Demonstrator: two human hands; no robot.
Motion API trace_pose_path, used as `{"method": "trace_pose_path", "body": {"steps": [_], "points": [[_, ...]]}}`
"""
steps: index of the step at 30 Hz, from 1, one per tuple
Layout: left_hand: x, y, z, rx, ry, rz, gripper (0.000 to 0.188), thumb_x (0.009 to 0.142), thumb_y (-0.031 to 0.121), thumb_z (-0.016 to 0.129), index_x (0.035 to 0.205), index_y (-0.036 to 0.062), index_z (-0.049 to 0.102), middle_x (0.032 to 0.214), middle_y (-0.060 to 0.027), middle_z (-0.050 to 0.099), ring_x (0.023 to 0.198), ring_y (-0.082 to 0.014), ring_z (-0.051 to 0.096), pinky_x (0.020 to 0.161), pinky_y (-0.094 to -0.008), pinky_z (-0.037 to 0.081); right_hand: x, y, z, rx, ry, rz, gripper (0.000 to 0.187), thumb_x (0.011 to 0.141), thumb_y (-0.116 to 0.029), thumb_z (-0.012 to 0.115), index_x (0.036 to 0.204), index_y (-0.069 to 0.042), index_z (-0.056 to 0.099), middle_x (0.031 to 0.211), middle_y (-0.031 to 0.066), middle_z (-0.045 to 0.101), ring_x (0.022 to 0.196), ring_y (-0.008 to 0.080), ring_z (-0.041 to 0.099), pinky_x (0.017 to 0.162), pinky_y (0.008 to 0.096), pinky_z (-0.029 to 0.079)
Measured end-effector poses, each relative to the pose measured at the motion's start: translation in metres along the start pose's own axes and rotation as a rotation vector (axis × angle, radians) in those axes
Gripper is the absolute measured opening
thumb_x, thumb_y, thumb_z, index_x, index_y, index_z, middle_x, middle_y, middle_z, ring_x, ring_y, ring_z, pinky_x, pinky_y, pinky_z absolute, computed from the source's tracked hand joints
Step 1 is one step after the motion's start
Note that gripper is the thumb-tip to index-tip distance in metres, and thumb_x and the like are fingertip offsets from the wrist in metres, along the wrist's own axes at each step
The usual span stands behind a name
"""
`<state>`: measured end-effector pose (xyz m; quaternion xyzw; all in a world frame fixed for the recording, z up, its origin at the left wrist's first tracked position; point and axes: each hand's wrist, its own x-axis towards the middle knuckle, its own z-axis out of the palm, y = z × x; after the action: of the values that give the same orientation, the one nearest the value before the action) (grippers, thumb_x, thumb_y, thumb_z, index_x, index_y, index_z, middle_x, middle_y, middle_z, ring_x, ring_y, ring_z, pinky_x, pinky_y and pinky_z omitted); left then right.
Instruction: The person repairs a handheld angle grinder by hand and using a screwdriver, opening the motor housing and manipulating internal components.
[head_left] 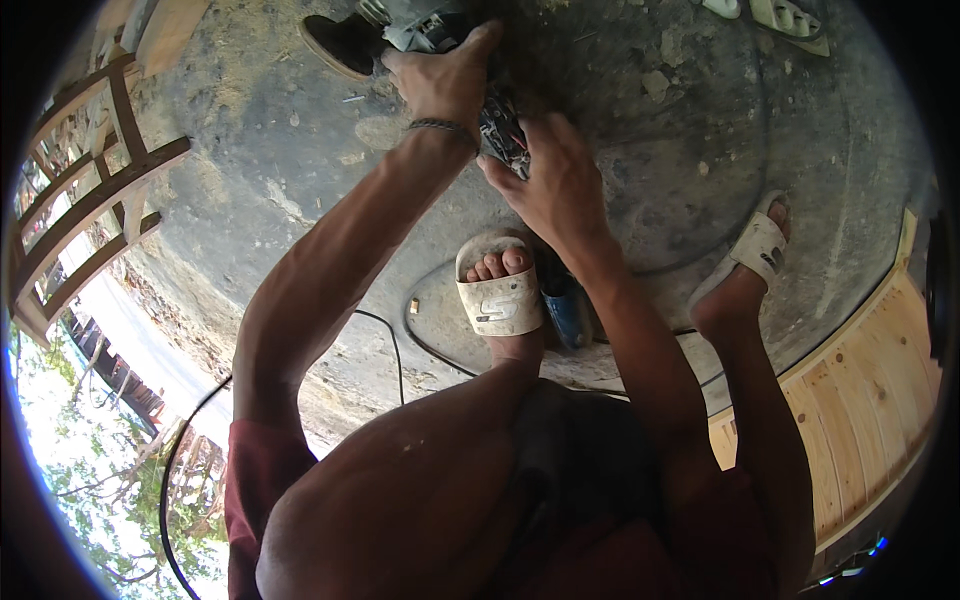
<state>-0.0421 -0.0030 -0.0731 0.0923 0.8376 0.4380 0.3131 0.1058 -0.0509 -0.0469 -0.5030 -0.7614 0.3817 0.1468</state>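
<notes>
A power tool [503, 130] with its dark inner parts and thin red wires exposed lies between my hands at the top middle. My left hand [445, 85], a dark braided band at its wrist, is closed round the tool near its silver-grey metal end [425, 28]. Lower and to the right, my right hand [553, 180] grips the wired part between thumb and fingers. Its fingertips are partly hidden. A dark oval piece with a pale rim [343, 45] is beside the metal end; its kind is unclear. A blue rounded piece [568, 315] lies below my right hand, partly covered by my forearm.
My feet wear white slide sandals [500, 300] on the rough grey concrete floor [680, 140]. A black cable [435, 352] loops round the left foot. Wooden frames [100, 190] stand at left, wooden boards [850, 410] at right. Pale footwear [790, 20] lies at the top right.
</notes>
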Motion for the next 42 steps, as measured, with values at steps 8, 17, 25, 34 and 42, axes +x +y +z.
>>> {"method": "trace_pose_path", "body": {"steps": [8,17,25,34,42], "points": [[-0.004,0.052,-0.04,-0.512,-0.293,0.044,0.045,0.077,0.006,0.078,0.115,-0.0046,0.056,0.097,-0.0125,0.066,0.076,-0.0213,0.068,0.067,-0.0353,0.059,0.007,0.037,-0.08,-0.06,-0.952,-0.015,0.061,0.078,-0.038,0.086,0.121,-0.001,0.064,0.109,0.0166,0.069,0.095,0.0311,0.069,0.086,0.0417,0.055],[-0.013,0.118,-0.102,-1.033,-0.539,-0.033,0.045,0.089,0.028,0.07,0.122,0.001,0.054,0.098,-0.0136,0.064,0.087,-0.0241,0.068,0.081,-0.0392,0.06,-0.038,0.059,-0.084,0.256,-1.242,-0.008,0.09,0.07,-0.04,0.092,0.142,-0.006,0.051,0.133,0.0157,0.061,0.121,0.0273,0.059,0.103,0.0389,0.048],[-0.024,0.129,-0.143,-1.111,-0.459,0.115,0.049,0.091,0.033,0.068,0.123,-0.0017,0.054,0.105,-0.0168,0.064,0.094,-0.0257,0.067,0.088,-0.0396,0.058,-0.054,0.033,-0.084,0.014,-1.147,-0.051,0.092,0.065,-0.045,0.091,0.14,-0.006,0.053,0.129,0.0213,0.063,0.122,0.0357,0.06,0.103,0.0425,0.048],[-0.049,0.137,-0.16,-1.089,-0.523,0.205,0.052,0.091,0.036,0.067,0.125,-0.0019,0.054,0.102,-0.0187,0.068,0.085,-0.028,0.072,0.076,-0.0375,0.062,-0.092,0.052,-0.079,-0.088,-1.112,-0.064,0.082,0.066,-0.043,0.087,0.132,-0.004,0.058,0.125,0.0226,0.061,0.117,0.0388,0.061,0.099,0.0443,0.05],[-0.061,0.146,-0.162,-1.064,-0.513,0.231,0.051,0.093,0.035,0.068,0.126,-0.0011,0.054,0.104,-0.0176,0.068,0.09,-0.0268,0.072,0.082,-0.0395,0.062,-0.152,0.04,-0.074,-0.415,-0.954,-0.116,0.08,0.07,-0.038,0.084,0.137,-0.009,0.051,0.129,0.0214,0.051,0.122,0.041,0.054,0.098,0.0511,0.049]]}}
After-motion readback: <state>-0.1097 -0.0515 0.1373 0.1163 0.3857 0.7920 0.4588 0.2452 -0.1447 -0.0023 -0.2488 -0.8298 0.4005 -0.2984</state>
